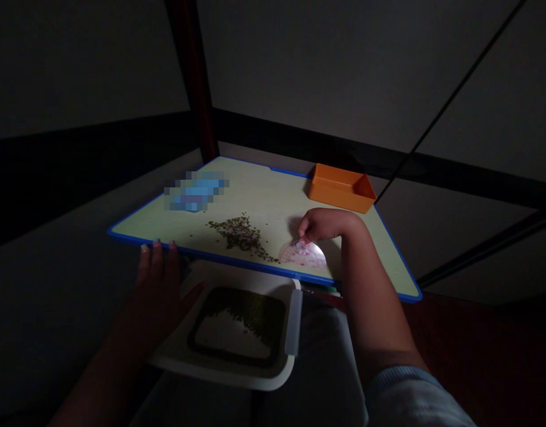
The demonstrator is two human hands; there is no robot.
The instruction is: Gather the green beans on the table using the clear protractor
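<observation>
and here's my right hand [321, 224], wrist bent sharply over, thumb and fingers closed in a pinch on a clear, pink-marked, half-round plastic protractor [305, 258]! it's right under my fingertips, curved edge away from me, straight edge towards me, a bright patch of light across it; whether it lies quite flat, i can't tell. it's over the pale yellow-green rectangular surface with a blue rim [264, 190].

just left of that hand, a loose scatter of small, dull-green, bean-like grains [240, 232] spreads out, its nearest stragglers trailing right up to the protractor's left end. beyond the same hand, at the far right corner, sits an open, orange, rectangular box [337, 197].

over to my left hand [155, 287]! nothing shows in its grip: fingers stretched out, tips up at the surface's near rim, thumb reaching out to the right. whether those tips press on the rim, i can't tell in this gloom. just right of it and nearer me, a white, round-cornered plastic container [273, 379] sits above my lap, a dark green mass of similar grains [257, 311] heaped towards its far right side. beyond that left hand, on the surface, lies a blue item [197, 196], blurred out.
</observation>
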